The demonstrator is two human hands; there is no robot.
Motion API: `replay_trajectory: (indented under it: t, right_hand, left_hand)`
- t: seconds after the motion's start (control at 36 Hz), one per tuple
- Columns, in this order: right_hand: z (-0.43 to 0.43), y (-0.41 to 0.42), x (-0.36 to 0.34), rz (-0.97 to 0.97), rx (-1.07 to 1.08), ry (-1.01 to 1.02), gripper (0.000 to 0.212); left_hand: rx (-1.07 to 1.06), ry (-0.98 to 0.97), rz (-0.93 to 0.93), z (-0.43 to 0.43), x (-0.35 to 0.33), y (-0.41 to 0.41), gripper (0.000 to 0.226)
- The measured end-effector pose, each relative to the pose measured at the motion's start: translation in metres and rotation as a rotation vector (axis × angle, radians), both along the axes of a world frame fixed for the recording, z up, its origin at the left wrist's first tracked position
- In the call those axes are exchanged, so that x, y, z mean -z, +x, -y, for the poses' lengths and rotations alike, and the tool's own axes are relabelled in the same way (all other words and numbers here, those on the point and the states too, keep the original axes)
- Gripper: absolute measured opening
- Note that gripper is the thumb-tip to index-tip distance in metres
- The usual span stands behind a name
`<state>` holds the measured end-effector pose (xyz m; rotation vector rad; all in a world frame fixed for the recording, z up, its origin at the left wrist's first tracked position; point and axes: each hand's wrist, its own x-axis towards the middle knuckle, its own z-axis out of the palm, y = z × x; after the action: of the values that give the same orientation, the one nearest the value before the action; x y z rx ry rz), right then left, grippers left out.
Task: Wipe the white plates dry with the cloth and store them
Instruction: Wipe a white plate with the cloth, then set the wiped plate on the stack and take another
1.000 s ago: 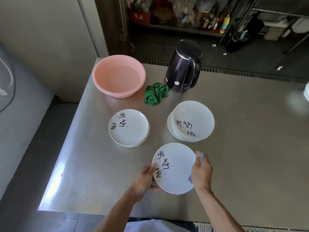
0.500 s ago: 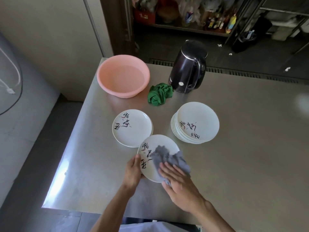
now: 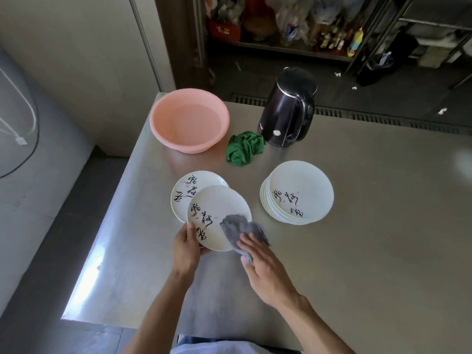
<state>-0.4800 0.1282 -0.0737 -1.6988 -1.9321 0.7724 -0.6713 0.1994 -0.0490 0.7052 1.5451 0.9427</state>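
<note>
While the left hand (image 3: pixel 187 247) pinches the near-left rim of a white plate (image 3: pixel 217 208), thumb on top next to the black brush lettering and fingers curled underneath, the right hand (image 3: pixel 265 267) lies flat with fingers together, pressing a grey cloth (image 3: pixel 236 226) onto the plate's lower right part. So that hand isn't really gripping anything, more like pinning the cloth down with the fingertips; the cloth bunches up ahead of them and a bit of it hangs off the plate's edge under the palm.

That plate is held tilted a little above the steel table (image 3: pixel 357 251) and overlaps a second plate (image 3: pixel 184 192) lying flat just behind and to the left, same lettering on it. Can't tell if the two actually touch. Off to the right, clearly apart, sits a stack of plates (image 3: pixel 298 192).

Further back there's a pink basin (image 3: pixel 189 120) near the table's far left corner, a crumpled green rag (image 3: pixel 245 148) between it and a black electric kettle (image 3: pixel 288 108), the rag right up against the kettle's base. Behind the table is a shelf with bottles (image 3: pixel 332 34), kinda blurry.
</note>
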Motion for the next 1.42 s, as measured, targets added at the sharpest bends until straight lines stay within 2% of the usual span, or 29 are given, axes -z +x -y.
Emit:
replay_trajectory:
  t: [0.14, 0.19, 0.25, 0.31, 0.47, 0.61, 0.72, 0.97, 1.11, 1.19, 1.42]
  right_hand:
    - [0.006, 0.005, -0.007, -0.531, 0.336, -0.273, 0.033]
    - [0.007, 0.006, -0.011, -0.701, 0.532, -0.336, 0.032]
    - [0.007, 0.014, -0.007, -0.846, 0.736, -0.419, 0.040]
    - [0.009, 0.022, -0.002, -0.907, 0.813, -0.475, 0.035]
    - [0.014, 0.035, -0.003, -0.931, 0.878, -0.522, 0.033]
    - [0.019, 0.037, -0.006, -0.968, 0.918, -0.553, 0.029]
    - [0.021, 0.037, -0.011, -0.992, 0.972, -0.573, 0.028]
    - [0.018, 0.048, -0.028, -1.025, 0.938, -0.600, 0.030]
    - [0.017, 0.057, -0.034, -1.059, 0.935, -0.618, 0.032]
    - [0.017, 0.060, -0.035, -1.069, 0.912, -0.646, 0.033]
    - [0.014, 0.061, -0.032, -0.984, 0.904, -0.704, 0.040]
  left_hand:
    - [0.005, 0.065, -0.021, -0.007, -0.007, 0.010, 0.039]
    - [-0.005, 0.092, -0.027, -0.008, -0.012, 0.016, 0.040]
    - [-0.029, 0.120, -0.025, -0.008, -0.015, 0.022, 0.040]
    - [-0.026, 0.138, 0.000, -0.010, -0.020, 0.027, 0.039]
    - [-0.001, 0.186, 0.080, -0.013, -0.036, 0.049, 0.038]
    - [0.058, 0.151, 0.160, -0.018, -0.045, 0.077, 0.035]
    - [0.108, 0.118, 0.156, -0.024, -0.048, 0.104, 0.036]
    - [0.139, 0.065, 0.186, -0.028, -0.044, 0.152, 0.031]
    - [0.098, 0.030, 0.067, -0.030, -0.039, 0.173, 0.034]
    - [0.161, 0.005, -0.032, -0.028, -0.040, 0.181, 0.035]
    - [0.420, -0.173, -0.165, -0.029, -0.040, 0.204, 0.090]
